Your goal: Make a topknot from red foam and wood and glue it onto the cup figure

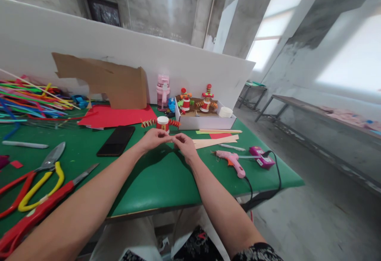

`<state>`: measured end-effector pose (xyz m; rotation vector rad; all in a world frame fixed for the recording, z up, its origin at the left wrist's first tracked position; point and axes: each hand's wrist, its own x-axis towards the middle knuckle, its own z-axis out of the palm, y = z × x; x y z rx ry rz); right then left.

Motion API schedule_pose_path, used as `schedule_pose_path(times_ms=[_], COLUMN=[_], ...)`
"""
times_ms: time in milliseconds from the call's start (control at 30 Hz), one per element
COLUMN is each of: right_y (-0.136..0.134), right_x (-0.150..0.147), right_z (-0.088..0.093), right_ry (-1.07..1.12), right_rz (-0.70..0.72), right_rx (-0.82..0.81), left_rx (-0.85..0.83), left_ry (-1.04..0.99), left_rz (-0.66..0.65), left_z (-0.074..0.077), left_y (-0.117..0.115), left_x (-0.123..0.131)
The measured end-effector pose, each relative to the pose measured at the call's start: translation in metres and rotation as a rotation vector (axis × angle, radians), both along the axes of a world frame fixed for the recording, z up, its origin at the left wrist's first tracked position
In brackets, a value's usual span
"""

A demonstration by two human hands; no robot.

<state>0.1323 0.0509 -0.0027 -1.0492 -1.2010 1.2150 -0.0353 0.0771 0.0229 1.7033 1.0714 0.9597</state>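
Observation:
My left hand (154, 138) and my right hand (185, 145) meet over the green table (157, 181), fingers pinched together on something small that I cannot make out. Just behind them stands a small red and white cylinder figure (162, 123) with orange zigzag paper arms. A black phone (116, 140) lies to the left of my left hand. A pink glue gun (233, 161) lies to the right of my right hand.
Red and yellow-handled scissors (35, 185) lie at the near left. Coloured pipe cleaners (32, 98), red paper (114, 116) and cardboard (104, 80) sit at the back. A white box (205, 122) holds two finished figures. Paper strips (216, 140) and a pink charger (262, 157) lie right.

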Motion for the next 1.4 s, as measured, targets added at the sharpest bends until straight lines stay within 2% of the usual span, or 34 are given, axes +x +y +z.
schedule_pose_path(times_ms=[133, 233, 367, 533, 700, 900, 1100, 1400], right_y=[0.004, 0.0038, 0.0002, -0.0024, -0.0009, -0.0016, 0.0001, -0.0011], right_x=[-0.0006, -0.002, -0.0039, -0.004, -0.0019, -0.0026, -0.003, -0.0032], right_z=[-0.0007, -0.0007, 0.0014, 0.0046, 0.0035, 0.0031, 0.0023, 0.0039], right_ry=[0.199, 0.266, 0.256, 0.186, 0.161, 0.178, 0.07, 0.057], right_rz=[-0.072, -0.032, 0.0, -0.003, -0.034, -0.014, -0.054, -0.04], right_rx=[-0.085, -0.12, -0.114, -0.071, -0.054, -0.098, -0.043, -0.036], left_rx=[-0.107, -0.148, -0.106, -0.074, -0.097, -0.101, -0.117, -0.128], left_ry=[-0.123, -0.146, -0.176, -0.116, -0.161, -0.162, -0.151, -0.137], left_rz=[0.034, -0.011, -0.005, 0.028, -0.037, -0.028, -0.044, -0.032], left_z=[0.0013, -0.0009, -0.0043, -0.0029, 0.0004, 0.0005, -0.0013, -0.0012], left_y=[-0.0036, -0.0063, -0.0052, -0.0048, -0.0091, -0.0091, -0.0094, -0.0085], left_x=[0.0018, 0.0051, 0.0074, 0.0067, 0.0084, 0.0079, 0.0097, 0.0094])
